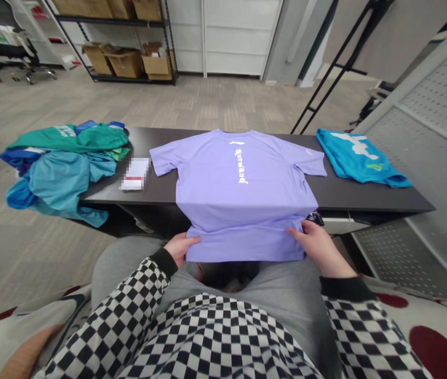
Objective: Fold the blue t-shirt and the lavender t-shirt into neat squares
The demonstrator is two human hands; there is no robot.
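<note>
A lavender T-shirt lies spread over the dark table, its collar at the far edge and white lettering running down its middle. The bottom part hangs over the near edge toward my lap. My left hand pinches the shirt's left side just above the hem, thumb on top. On the other side, my right hand grips the right side a little higher, thumb over the cloth. Between both hands the fabric is held out fairly flat, with creases across it near the table edge.
A heap of green and blue clothes covers the table's left end, partly hanging off. Beside it lies a blurred white card-like item. A folded bright blue garment sits at the right, near a perforated grey panel.
</note>
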